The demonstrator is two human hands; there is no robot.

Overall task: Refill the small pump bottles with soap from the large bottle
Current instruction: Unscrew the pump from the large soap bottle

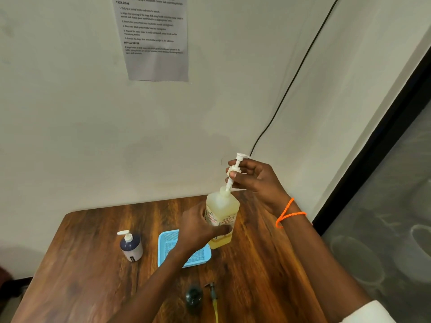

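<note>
The left hand (pixel 198 226) grips the large bottle (pixel 221 220) around its middle, fingers and thumb curled round the labelled body, just right of the frame's centre; the bottle stands upright on the wooden table (pixel 81 264) and holds pale yellow soap; the right hand (pixel 254 179) pinches the white pump head (pixel 234 173) between thumb and fingertips, above the bottle's neck, with the pump's stem reaching down into the open mouth and leaning a little to the right at the top; an orange beaded band (pixel 288 214) loops the right wrist.

In the lower left of the frame 1 small pump bottle (pixel 131 247), dark blue on top and pale at the base, stands upright with its white pump fitted; just beside the left forearm, between this bottle and the large bottle, lies a light blue tray (pixel 168 243), partly hidden by the arm; at the lower centre a dark green small bottle (pixel 194 297) sits with no pump on it, and just to its right a loose dark pump (pixel 213 297) lies flat, its yellowish tube pointing toward the bottom edge.

On the wall in the upper left hangs a printed sheet (pixel 154 38); a black cable (pixel 291 80) runs diagonally down the wall from the upper right.
</note>
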